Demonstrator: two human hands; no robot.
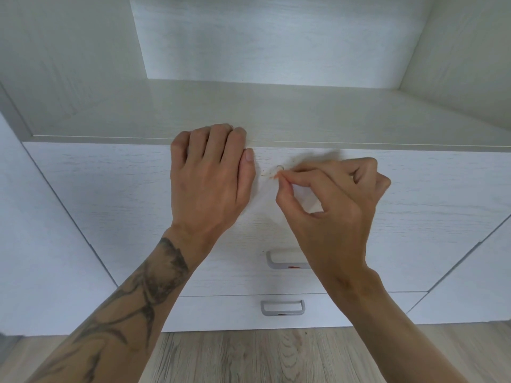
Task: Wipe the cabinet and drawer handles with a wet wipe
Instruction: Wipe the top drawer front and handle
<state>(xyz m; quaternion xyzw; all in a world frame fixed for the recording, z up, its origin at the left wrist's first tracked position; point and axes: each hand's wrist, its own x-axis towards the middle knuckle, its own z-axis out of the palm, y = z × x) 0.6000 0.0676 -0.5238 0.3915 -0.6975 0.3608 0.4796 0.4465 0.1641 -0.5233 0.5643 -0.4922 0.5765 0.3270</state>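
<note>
Head view: we are curling left hand (208,178) fingers over drawer (110,189) top edge, frame centre; right hand (331,205) pinching wipe (305,197) against drawer front, handles (282,307) below.

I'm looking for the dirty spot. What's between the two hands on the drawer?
Head view: between the left hand and right hand is white drawer front with a small orange smudge and a loose edge of the wet wipe.
</note>
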